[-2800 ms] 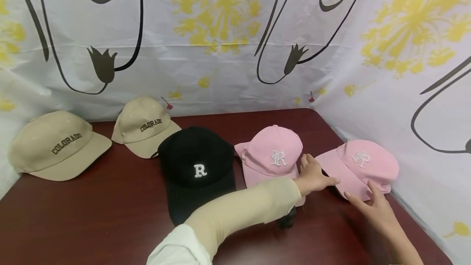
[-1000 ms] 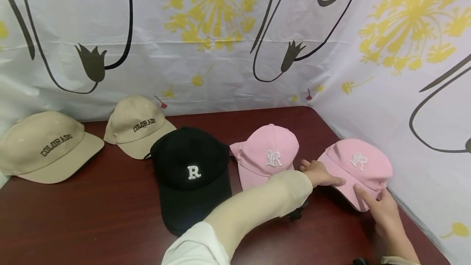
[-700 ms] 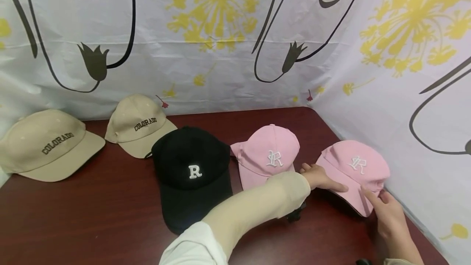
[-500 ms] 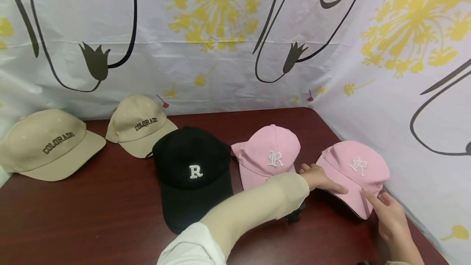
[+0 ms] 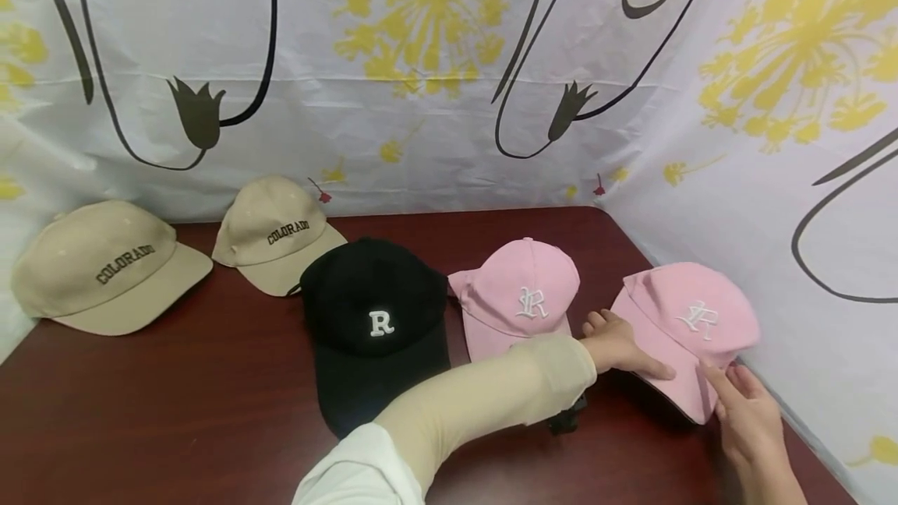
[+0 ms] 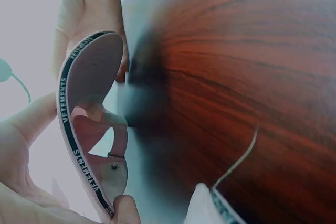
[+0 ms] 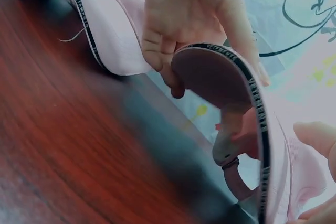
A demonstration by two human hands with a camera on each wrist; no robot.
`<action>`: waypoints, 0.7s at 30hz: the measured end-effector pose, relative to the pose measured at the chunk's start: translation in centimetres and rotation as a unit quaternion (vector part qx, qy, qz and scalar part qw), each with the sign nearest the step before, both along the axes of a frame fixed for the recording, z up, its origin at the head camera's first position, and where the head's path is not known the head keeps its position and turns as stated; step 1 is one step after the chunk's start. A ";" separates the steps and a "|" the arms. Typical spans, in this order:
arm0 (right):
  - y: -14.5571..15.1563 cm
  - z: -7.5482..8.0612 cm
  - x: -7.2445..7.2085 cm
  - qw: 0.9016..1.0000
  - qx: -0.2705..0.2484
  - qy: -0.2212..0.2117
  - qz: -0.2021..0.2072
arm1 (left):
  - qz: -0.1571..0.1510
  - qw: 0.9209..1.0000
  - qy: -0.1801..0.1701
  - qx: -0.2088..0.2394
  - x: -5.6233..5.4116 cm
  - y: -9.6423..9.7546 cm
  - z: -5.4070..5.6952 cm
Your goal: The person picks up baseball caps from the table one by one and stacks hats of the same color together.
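Note:
In the head view, both hands hold the rightmost pink baseball cap [image 5: 708,310], which has a white letter on its front. My left hand [image 5: 624,345] pinches the brim's left side, thumb on top. At the brim's right side, my right hand [image 5: 751,415] grips the cap, thumb above and fingers beneath. Both wrist views show the brim's underside [image 6: 97,72] raised off the table, its dark trim lettered. The cap's back strap [image 7: 239,179] shows through the opening. Beside my left hand sits another pink cap [image 5: 522,287], its brim partly hidden by my forearm.
A black cap [image 5: 375,302] marked R stands left of the pink ones. Two beige COLORADO caps [image 5: 115,263] lie at the table's far left and back. White patterned cloth [image 5: 435,131] rises behind and along the right of the dark red table [image 5: 175,411].
Both hands have come onto the rightmost pink cap and taken hold of its brim. The brim has turned from pointing left toward the front. The other caps stay put.

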State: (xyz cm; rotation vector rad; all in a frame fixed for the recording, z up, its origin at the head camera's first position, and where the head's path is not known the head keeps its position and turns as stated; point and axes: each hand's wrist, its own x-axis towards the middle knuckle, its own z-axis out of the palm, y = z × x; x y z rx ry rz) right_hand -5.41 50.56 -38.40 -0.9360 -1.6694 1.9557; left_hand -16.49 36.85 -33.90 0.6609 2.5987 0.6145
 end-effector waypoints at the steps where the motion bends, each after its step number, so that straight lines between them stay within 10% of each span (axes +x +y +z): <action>1: -0.1 0.1 0.1 1.000 0.006 0.002 0.008 | -0.003 1.000 0.008 0.005 0.1 -0.2 0.1; 9: -0.5 -0.7 0.1 0.985 0.126 0.095 0.069 | 0.015 0.998 0.011 0.052 0.6 -1.2 0.6; 21: 1.0 -2.3 -0.8 0.962 0.146 0.201 0.110 | 0.018 0.994 0.062 0.083 1.9 -2.4 1.5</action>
